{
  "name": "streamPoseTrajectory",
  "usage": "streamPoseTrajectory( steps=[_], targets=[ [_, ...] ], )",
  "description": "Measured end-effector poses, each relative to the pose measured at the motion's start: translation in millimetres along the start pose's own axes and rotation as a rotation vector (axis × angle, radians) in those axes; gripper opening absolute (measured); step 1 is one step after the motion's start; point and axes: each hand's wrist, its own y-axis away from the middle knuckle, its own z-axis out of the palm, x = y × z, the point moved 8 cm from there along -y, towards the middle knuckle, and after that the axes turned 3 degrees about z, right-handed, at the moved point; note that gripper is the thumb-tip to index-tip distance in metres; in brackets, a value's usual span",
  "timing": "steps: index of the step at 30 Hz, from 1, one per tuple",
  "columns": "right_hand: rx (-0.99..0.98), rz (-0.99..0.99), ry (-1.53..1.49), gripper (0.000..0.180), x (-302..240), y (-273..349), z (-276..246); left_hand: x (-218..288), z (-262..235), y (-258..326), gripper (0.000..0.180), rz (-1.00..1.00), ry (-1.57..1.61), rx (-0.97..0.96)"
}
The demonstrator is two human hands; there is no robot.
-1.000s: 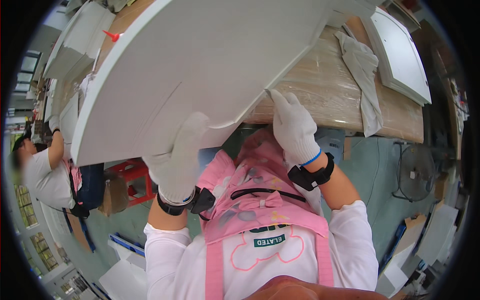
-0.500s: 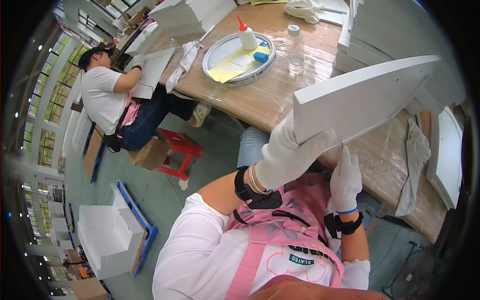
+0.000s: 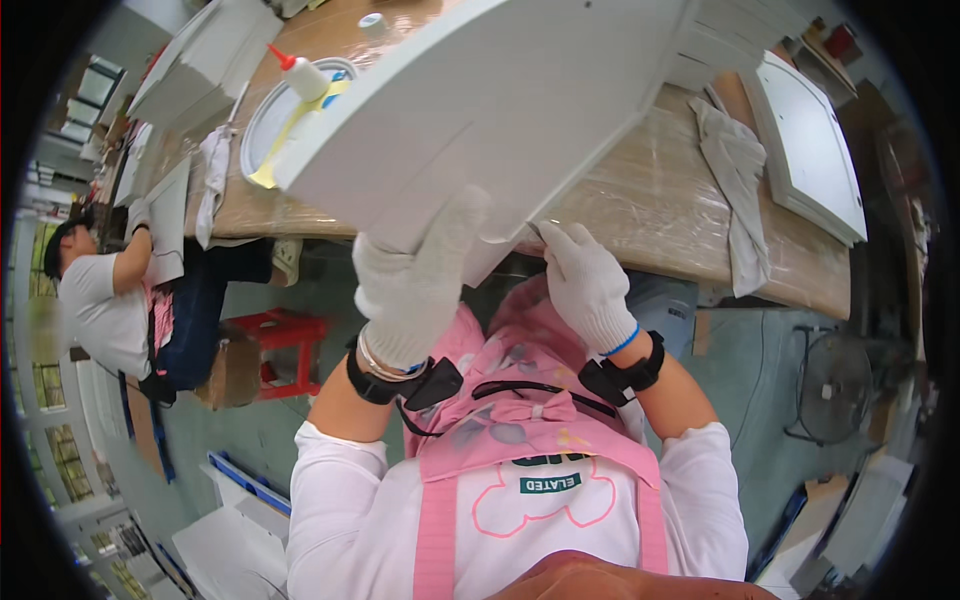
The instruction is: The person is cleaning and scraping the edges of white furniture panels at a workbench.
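Note:
A large white panel (image 3: 500, 110) with one curved edge is tilted up in front of me, over the near edge of the table. My left hand (image 3: 412, 270), in a white knit glove, grips its lower left part, with the thumb lying along the face. Close to the panel's lower edge is my right hand (image 3: 585, 275), also gloved. Its fingers are pinched together at a small thin thing whose tip barely shows; its kind cannot be made out.
The plastic-wrapped table (image 3: 640, 200) bears a round lid (image 3: 255, 125), a red-tipped glue bottle (image 3: 303, 78), a rag (image 3: 735, 190) and stacked white boards (image 3: 205, 65). Another white panel (image 3: 810, 140) stands at right. A seated co-worker (image 3: 120, 300) handles a board at left. A fan (image 3: 835, 385) stands on the floor.
My view has swung to the right. The panel now stands nearer and covers part of the lid and the water bottle. Both hands stay at its lower edge.

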Motion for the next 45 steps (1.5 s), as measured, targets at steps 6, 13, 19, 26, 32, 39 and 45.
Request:
streamPoseTrajectory(
  steps=[6, 13, 19, 26, 32, 39, 45],
  targets=[
    [0.072, 0.099, 0.088, 0.034, 11, -5, -9, 8, 0, 0, 0.016, 0.136, -0.247, 0.032],
    [-0.002, 0.115, 0.011, 0.036, 19, -4, -13, 6, -1, 3, 0.017, 0.166, -0.285, 0.076],
    [-0.063, 0.088, -0.023, 0.036, 9, -4, -9, 3, -6, 2, 0.015, 0.145, -0.294, 0.05],
    [-0.016, 0.076, 0.019, 0.039, 5, -3, -10, 0, -9, 2, 0.02, 0.16, -0.31, 0.065],
    [-0.01, 0.019, -0.033, 0.037, 9, -1, -10, -2, -10, 2, 0.017, 0.112, -0.243, 0.115],
    [-0.161, 0.013, 0.051, 0.038, -5, 2, -4, -3, -8, 3, 0.016, 0.122, -0.229, 0.118],
    [-0.144, 0.067, 0.064, 0.041, -2, 0, -3, -1, -9, 3, 0.018, 0.149, -0.298, 0.087]
  ],
)
